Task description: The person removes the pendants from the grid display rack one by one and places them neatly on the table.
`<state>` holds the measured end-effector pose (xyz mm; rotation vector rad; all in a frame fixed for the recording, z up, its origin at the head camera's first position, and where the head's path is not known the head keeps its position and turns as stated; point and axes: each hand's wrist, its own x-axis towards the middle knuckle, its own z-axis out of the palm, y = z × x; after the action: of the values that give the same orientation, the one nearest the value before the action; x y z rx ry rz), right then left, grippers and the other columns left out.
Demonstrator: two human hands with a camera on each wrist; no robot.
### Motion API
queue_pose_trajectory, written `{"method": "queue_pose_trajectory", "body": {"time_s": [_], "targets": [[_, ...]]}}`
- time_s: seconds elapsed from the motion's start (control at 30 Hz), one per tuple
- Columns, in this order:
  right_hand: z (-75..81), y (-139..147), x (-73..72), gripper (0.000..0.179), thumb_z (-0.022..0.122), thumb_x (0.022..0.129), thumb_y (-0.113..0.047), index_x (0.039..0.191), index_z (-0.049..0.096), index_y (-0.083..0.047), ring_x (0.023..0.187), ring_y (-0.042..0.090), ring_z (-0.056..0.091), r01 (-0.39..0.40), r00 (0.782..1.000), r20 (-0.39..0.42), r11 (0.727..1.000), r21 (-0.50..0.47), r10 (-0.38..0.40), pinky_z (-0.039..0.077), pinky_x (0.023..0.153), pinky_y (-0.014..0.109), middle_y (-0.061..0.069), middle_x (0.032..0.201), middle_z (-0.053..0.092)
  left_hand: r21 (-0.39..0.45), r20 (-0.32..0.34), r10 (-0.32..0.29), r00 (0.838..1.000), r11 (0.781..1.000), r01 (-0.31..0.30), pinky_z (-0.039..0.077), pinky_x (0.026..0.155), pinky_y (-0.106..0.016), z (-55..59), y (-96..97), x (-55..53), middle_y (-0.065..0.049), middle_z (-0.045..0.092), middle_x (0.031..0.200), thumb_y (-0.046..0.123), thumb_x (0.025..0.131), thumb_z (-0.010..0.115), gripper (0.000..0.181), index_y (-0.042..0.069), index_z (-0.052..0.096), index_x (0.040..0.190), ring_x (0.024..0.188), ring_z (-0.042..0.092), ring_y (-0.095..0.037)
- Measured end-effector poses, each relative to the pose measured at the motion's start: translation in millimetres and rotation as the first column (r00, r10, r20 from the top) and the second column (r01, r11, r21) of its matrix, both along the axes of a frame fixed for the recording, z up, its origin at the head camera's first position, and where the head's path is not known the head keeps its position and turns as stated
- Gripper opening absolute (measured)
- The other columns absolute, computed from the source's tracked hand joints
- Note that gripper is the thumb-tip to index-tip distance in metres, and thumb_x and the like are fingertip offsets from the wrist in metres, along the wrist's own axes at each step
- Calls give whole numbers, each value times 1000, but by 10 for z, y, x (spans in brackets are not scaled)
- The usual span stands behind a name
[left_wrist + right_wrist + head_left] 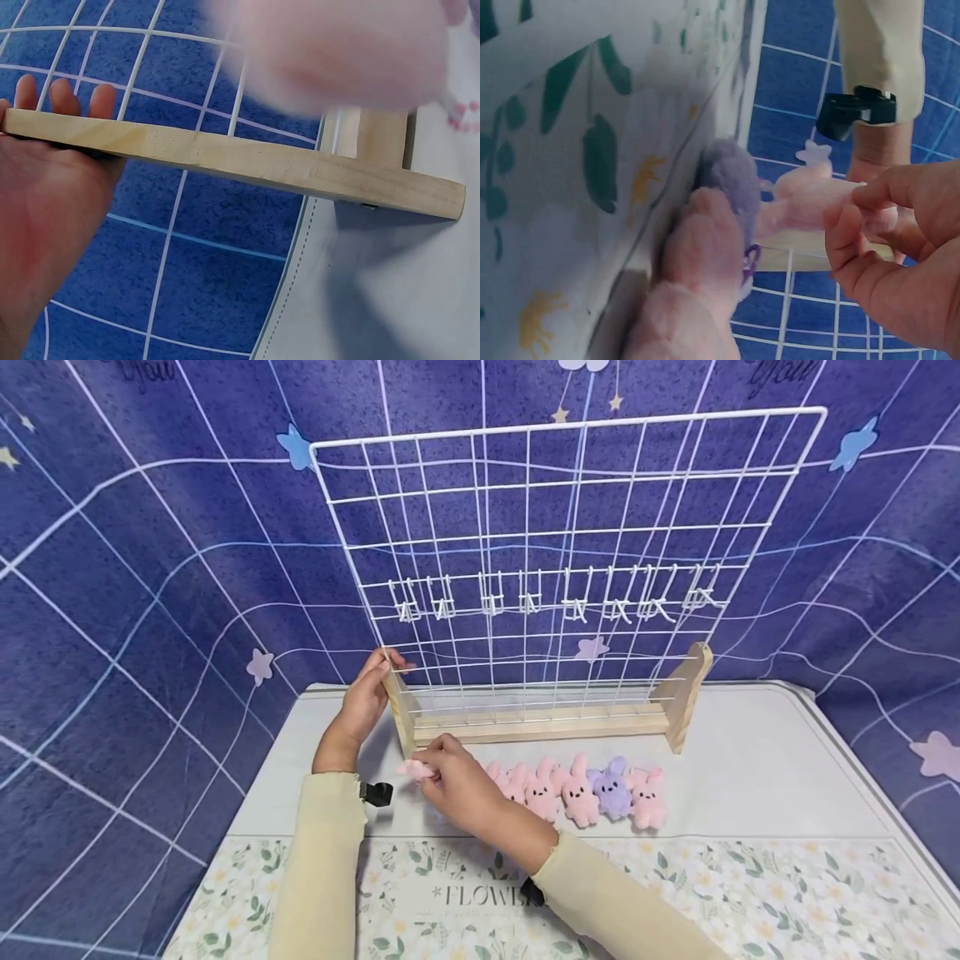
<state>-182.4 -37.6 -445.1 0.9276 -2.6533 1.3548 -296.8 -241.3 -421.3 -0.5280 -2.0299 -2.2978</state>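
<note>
My left hand (365, 697) grips the wooden side post (225, 154) of a white wire grid rack (570, 427), its fingertips showing past the far side in the left wrist view. My right hand (465, 789) pinches a small pink plush bunny (415, 769) between thumb and fingers, in front of the rack's left foot. In the right wrist view that bunny (810, 199) hangs sideways from the fingertips. Several more pink plush bunnies (581, 797) and a purple one (613, 793) lie in a row to the right, partly hidden by my right hand.
Several white hooks (491, 604) hang in a row across the middle of the grid. A wooden base bar (540, 727) joins the side posts. The table carries a white mat (757, 760) and a floral cloth (750, 893). A blue patterned curtain (187, 527) surrounds the back and sides.
</note>
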Motion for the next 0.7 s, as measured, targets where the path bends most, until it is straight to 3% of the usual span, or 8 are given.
{"method": "queue_pose_trajectory", "body": {"time_s": [0.23, 0.4, 0.6, 0.7], "targets": [[-104, -55, -48, 32, 74, 95, -2, 126, 76, -7, 84, 4, 53, -46, 998, -27, 993, 112, 49, 51, 76, 13, 4, 107, 59, -25, -11, 14, 1000, 1000, -14, 44, 104, -22, -14, -2, -23, 3, 55, 116, 9, 109, 23, 30, 18, 52, 110, 114, 63, -10], [-134, -64, -45, 27, 77, 93, -3, 120, 79, -5, 84, 5, 57, -88, 996, -15, 982, 169, 92, 50, 74, 13, 7, 110, 64, -18, -14, 27, 1000, 999, -27, 48, 102, -23, -19, 12, -19, 2, 52, 116, 11, 110, 25, 29, 19, 53, 108, 108, 64, -10], [-189, -37, -41, 34, 73, 90, 1, 124, 76, -2, 100, 9, 60, -196, 980, 52, 951, 240, 190, 51, 83, 13, 12, 128, 66, -7, -18, 33, 999, 999, -33, 49, 99, -23, -49, 25, -26, 7, 52, 113, 11, 109, 24, 28, 17, 51, 109, 104, 64, -9], [-197, -20, -50, 14, 74, 91, -4, 104, 81, -5, 120, 14, 65, -247, 969, 49, 928, 277, 243, 52, 95, 16, 12, 133, 69, 10, -21, 47, 999, 999, -47, 49, 98, -23, -61, 30, -30, 7, 51, 112, 11, 108, 24, 28, 18, 52, 107, 102, 63, -8]]}}
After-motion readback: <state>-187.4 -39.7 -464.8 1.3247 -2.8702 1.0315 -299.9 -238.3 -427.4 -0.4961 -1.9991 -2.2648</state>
